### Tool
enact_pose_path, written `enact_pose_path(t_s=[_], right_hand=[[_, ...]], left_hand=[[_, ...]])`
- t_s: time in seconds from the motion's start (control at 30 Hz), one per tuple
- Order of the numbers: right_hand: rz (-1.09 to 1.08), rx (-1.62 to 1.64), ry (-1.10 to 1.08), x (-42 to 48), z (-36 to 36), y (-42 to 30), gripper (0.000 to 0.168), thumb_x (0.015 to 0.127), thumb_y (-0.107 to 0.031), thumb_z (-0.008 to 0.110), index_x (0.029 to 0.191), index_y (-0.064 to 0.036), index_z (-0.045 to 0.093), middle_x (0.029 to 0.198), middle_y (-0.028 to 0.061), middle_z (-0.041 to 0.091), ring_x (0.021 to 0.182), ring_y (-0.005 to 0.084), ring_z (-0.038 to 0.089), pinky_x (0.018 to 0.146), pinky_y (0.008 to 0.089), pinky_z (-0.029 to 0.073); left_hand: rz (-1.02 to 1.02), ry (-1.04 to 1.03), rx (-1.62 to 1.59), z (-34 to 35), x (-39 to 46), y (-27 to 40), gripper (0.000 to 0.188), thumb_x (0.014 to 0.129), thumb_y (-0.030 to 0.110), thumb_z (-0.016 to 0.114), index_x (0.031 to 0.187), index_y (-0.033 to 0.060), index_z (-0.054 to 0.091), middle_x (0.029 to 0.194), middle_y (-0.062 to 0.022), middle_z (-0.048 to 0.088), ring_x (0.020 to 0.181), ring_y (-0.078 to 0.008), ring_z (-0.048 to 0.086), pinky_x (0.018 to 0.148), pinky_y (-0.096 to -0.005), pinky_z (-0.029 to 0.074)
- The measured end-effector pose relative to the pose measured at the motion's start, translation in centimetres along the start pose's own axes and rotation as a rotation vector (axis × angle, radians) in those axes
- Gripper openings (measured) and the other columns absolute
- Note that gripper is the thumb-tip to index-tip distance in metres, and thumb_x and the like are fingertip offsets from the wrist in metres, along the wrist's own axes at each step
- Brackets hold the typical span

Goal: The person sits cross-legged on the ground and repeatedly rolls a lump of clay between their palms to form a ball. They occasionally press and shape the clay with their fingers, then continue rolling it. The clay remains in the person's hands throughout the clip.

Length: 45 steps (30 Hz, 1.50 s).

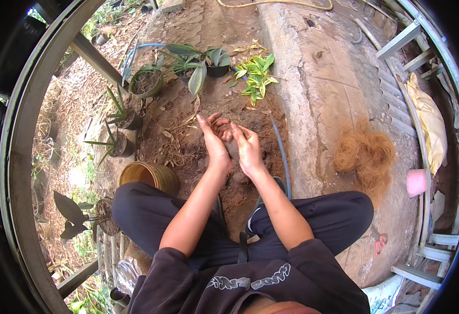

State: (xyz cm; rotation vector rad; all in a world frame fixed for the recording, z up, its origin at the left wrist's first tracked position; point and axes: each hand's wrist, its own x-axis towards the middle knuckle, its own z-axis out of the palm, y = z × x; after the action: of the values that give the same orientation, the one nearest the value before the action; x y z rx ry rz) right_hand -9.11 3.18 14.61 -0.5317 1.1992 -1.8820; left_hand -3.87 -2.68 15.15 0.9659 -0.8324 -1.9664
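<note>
My left hand [216,137] is raised over the soil with its palm turned inward and fingers curled, soil on its fingertips. Close beside it, my right hand [246,143] has its fingers bent toward the left one, and the fingers of the two hands seem to meet. Whether anything small lies between them cannot be told. Below the hands is a patch of loose brown soil [233,196] with clods. Leafy green-and-yellow cuttings [256,74] lie beyond the hands. A brown glazed pot [160,176] lies tipped near my left knee.
Potted plants stand at the left, among them a green pot [147,83] and a black pot [217,70]. A blue hose [279,145] runs along the concrete ledge [292,78]. Coconut fibre [364,155], a pink pot [417,182] and red-handled scissors [380,244] are at the right.
</note>
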Motion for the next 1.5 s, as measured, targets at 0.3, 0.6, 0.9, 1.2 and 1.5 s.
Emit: enact_pose_path(t_s=[0.3, 0.6, 0.9, 1.2, 1.5], right_hand=[[-0.089, -0.134, -0.076, -0.4, 0.0, -0.7, 0.024, 0.085, -0.001, 0.052, 0.107, 0.006, 0.058, 0.099, 0.0088, 0.062, 0.094, 0.0112, 0.056, 0.085, 0.0244, 0.044], [-0.137, 0.194, -0.011, -0.3, 0.2, -1.5, 0.032, 0.095, -0.02, 0.043, 0.105, 0.007, 0.056, 0.082, 0.0093, 0.063, 0.074, 0.0156, 0.059, 0.074, 0.0254, 0.047], [-0.298, -0.107, 0.26, 0.6, -0.6, -2.1, 0.035, 0.098, -0.028, 0.038, 0.106, 0.001, 0.057, 0.096, 0.0082, 0.063, 0.096, 0.0161, 0.056, 0.091, 0.0312, 0.038], [-0.051, -0.925, 0.331, 2.0, -8.9, 4.3, 0.03, 0.083, -0.013, 0.06, 0.112, -0.004, 0.058, 0.104, 0.0146, 0.063, 0.096, 0.0256, 0.06, 0.081, 0.033, 0.046], [0.152, -1.298, 0.237, -1.0, -9.2, 6.8, 0.05, 0.068, -0.012, 0.075, 0.112, 0.003, 0.057, 0.103, 0.0188, 0.063, 0.093, 0.0308, 0.061, 0.08, 0.0378, 0.049]], left_hand=[[0.159, 0.018, -0.01, 0.4, 0.1, 1.4, 0.066, 0.089, 0.062, 0.033, 0.113, 0.0026, 0.046, 0.093, -0.008, 0.049, 0.086, -0.0197, 0.051, 0.078, -0.0332, 0.043], [-0.225, -0.192, -0.344, 0.2, -0.2, 0.1, 0.058, 0.087, 0.058, 0.043, 0.116, 0.0071, 0.046, 0.107, -0.0094, 0.052, 0.104, -0.0242, 0.052, 0.094, -0.0395, 0.041], [-0.376, -0.375, -0.163, -0.1, -0.2, -1.8, 0.05, 0.095, 0.045, 0.036, 0.124, 0.0037, 0.04, 0.11, -0.0096, 0.055, 0.11, -0.0223, 0.051, 0.096, -0.0407, 0.041], [-0.232, 0.052, -0.079, -2.4, 1.8, -2.3, 0.031, 0.087, 0.037, 0.059, 0.094, 0.0075, 0.051, 0.081, -0.0035, 0.055, 0.065, -0.0139, 0.056, 0.053, -0.0305, 0.05], [-0.254, 0.127, 0.093, -3.3, 2.3, -3.4, 0.04, 0.083, 0.026, 0.067, 0.107, 0.0061, 0.042, 0.09, -0.0068, 0.055, 0.076, -0.0161, 0.058, 0.058, -0.0332, 0.049]])
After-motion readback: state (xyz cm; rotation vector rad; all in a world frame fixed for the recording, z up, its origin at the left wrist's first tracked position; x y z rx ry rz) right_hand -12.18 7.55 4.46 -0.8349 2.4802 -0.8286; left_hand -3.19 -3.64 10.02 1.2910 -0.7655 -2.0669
